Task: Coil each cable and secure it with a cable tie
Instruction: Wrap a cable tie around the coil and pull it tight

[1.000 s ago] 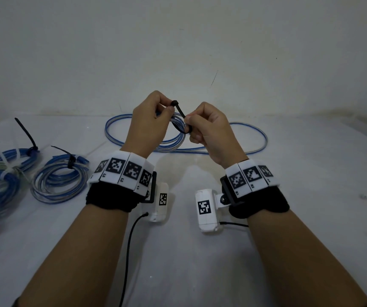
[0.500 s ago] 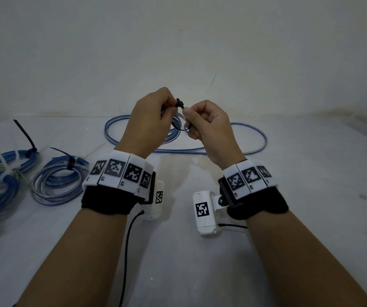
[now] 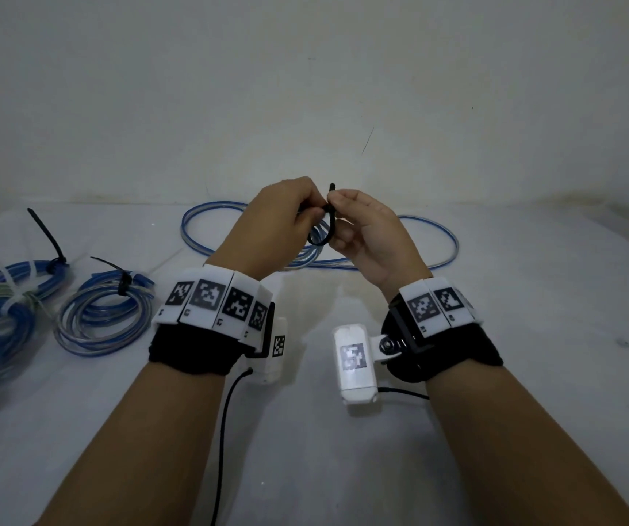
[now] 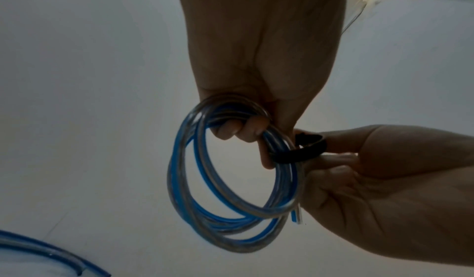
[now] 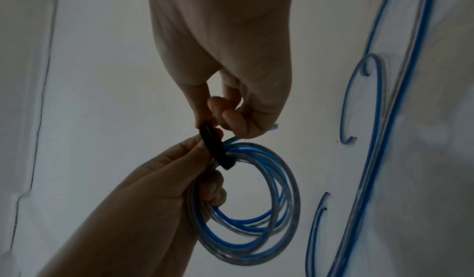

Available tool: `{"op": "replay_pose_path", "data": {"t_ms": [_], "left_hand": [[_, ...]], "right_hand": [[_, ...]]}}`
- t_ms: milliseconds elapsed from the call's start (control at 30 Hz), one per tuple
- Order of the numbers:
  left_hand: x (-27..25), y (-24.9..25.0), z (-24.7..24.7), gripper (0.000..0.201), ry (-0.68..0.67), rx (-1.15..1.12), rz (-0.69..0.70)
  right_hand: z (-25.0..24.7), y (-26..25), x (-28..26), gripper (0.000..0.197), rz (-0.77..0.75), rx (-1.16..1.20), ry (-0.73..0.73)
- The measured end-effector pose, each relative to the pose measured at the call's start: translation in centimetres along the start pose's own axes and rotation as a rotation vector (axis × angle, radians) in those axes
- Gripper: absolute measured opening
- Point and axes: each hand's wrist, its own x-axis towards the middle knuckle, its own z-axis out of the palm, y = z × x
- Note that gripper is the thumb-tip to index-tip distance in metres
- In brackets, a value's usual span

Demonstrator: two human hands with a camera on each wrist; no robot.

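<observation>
Coiled cable (image 4: 231, 180) hangs from left hand (image 3: 278, 218), beside right hand (image 3: 366, 229).

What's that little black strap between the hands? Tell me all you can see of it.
It is a black cable tie, a thin flat band that looks like plastic. It is bent into a loose loop around the strands of the blue and clear coiled cable, not yet drawn tight. Its free end pokes up above the fingers. The right hand pinches it near the top, and the left hand, which grips the coil, also touches it. Tie and coil are held up above the white table.
</observation>
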Motion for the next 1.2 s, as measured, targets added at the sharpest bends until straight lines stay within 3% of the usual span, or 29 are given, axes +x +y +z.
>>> {"op": "replay_pose_path", "data": {"t_ms": [367,533,667,967,1200], "left_hand": [[-0.3,0.7,0.6,0.012,-0.226,-0.060,0.003],[-0.1,0.2,0.3,0.013,-0.163,-0.082,-0.028],[0.1,-0.5,0.2,0.013,-0.076,-0.076,-0.036],[0.0,0.6,1.0,0.015,-0.232,-0.024,0.016],[0.0,1.3,1.6,0.014,-0.219,-0.006,0.097]], "right_hand": [[-1.4,0.5,0.7,0.017,0.042,-0.083,0.288],[-0.4,0.3,0.7,0.021,0.074,0.013,0.180],[0.0,0.1,0.5,0.013,0.023,-0.079,0.060],[-1.6,0.4,0.9,0.023,0.010,-0.140,0.192],[-2.5,0.0,1.2,0.027,0.014,-0.108,0.234]]}}
